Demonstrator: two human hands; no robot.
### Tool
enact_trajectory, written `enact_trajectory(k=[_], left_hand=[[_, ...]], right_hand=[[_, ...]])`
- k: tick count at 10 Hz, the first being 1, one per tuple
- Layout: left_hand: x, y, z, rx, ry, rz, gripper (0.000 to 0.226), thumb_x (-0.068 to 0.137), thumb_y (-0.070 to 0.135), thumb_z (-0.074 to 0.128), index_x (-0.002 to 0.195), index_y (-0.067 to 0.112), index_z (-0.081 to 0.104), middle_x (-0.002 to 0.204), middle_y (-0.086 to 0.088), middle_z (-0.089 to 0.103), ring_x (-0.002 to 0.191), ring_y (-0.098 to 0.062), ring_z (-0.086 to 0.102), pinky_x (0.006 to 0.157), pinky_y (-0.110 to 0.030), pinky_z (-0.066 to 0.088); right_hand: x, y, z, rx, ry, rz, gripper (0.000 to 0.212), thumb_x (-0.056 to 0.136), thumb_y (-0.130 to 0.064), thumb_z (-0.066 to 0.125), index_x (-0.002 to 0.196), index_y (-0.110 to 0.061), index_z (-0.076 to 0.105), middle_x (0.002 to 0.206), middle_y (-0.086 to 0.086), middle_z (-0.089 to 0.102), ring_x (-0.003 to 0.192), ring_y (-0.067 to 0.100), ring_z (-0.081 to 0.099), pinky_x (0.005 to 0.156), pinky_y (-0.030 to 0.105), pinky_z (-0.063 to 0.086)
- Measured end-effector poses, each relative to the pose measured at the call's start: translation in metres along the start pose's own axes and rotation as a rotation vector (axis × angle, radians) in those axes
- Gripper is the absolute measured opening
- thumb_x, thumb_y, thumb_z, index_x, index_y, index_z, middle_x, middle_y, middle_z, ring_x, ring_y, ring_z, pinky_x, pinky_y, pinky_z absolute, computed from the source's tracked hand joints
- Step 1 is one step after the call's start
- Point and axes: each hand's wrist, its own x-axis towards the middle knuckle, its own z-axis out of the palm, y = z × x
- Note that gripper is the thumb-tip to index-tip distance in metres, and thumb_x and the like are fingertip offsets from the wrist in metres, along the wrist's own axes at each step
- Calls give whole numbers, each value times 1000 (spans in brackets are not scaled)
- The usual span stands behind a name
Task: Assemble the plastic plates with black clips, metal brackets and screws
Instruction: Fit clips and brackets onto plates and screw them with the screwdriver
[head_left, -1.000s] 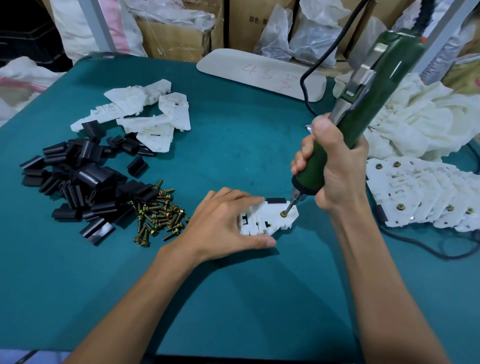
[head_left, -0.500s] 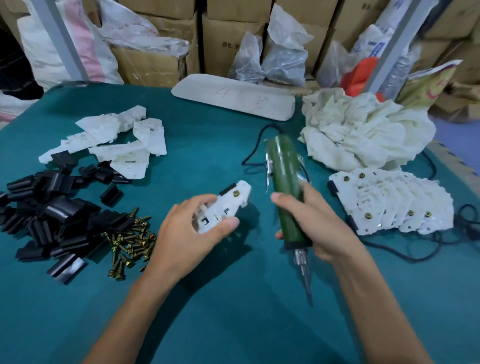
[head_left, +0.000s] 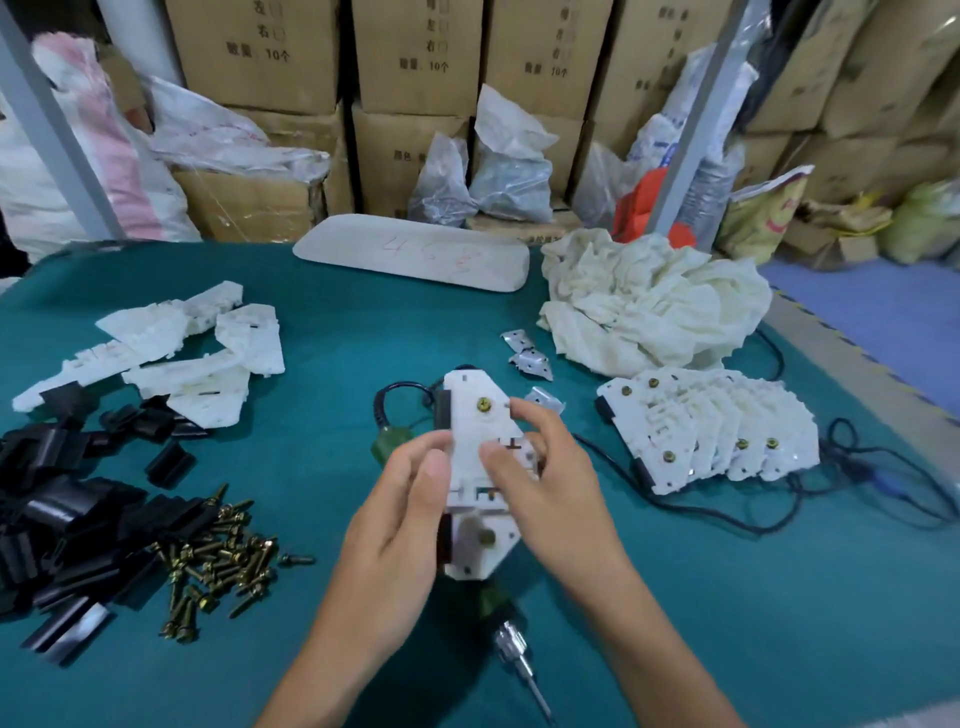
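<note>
Both hands hold one assembled white plastic plate (head_left: 475, 415) upright above the table; it carries a black clip on its left edge and brass screws at top and bottom. My left hand (head_left: 400, 499) grips its left side. From the right, my right hand (head_left: 540, 467) pinches its middle. The green electric screwdriver (head_left: 511, 644) lies on the table under the hands, bit pointing toward me. Black clips (head_left: 62, 499) are heaped at the left beside several brass screws (head_left: 218, 561). Bare white plates (head_left: 182, 353) lie at the back left. Metal brackets (head_left: 527, 356) sit behind the plate.
A row of finished plates (head_left: 711, 426) lies at the right, in front of a crumpled white cloth (head_left: 649, 306). The screwdriver's black cable (head_left: 769, 514) loops across the right side. A long white board (head_left: 415, 254) lies at the table's back edge; cardboard boxes (head_left: 415, 52) stand behind.
My right hand has laid the screwdriver down on the table and come up to the plate. The plate has been lifted and turned upright between both hands.
</note>
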Motion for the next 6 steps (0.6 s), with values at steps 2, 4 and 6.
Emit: enact_trajectory(k=[2,4,6], left_hand=[[0,11,-18,98,2,19,35,87,68,54,111,46,67,106,21,67,91,1,62,73,-2,40],[-2,20,-47,89,67,62,26,85,50,53,104,45,70,102,21,72,90,1,66,80,-11,48],[1,21,-78,84,233,67,26,87,50,51,100,42,72,108,19,72,99,-1,67,83,-24,56]], right_hand=[[45,13,-67,-374,225,-39,31,98,-36,63,129,-33,59,99,-5,71,79,-1,67,78,34,59],[91,46,-118,-921,279,25,37,101,-18,56,137,-9,60,136,19,58,125,39,46,106,40,34],[82,45,-138,-792,361,-51,32,99,-24,61,129,-12,66,124,17,67,118,38,56,99,41,43]])
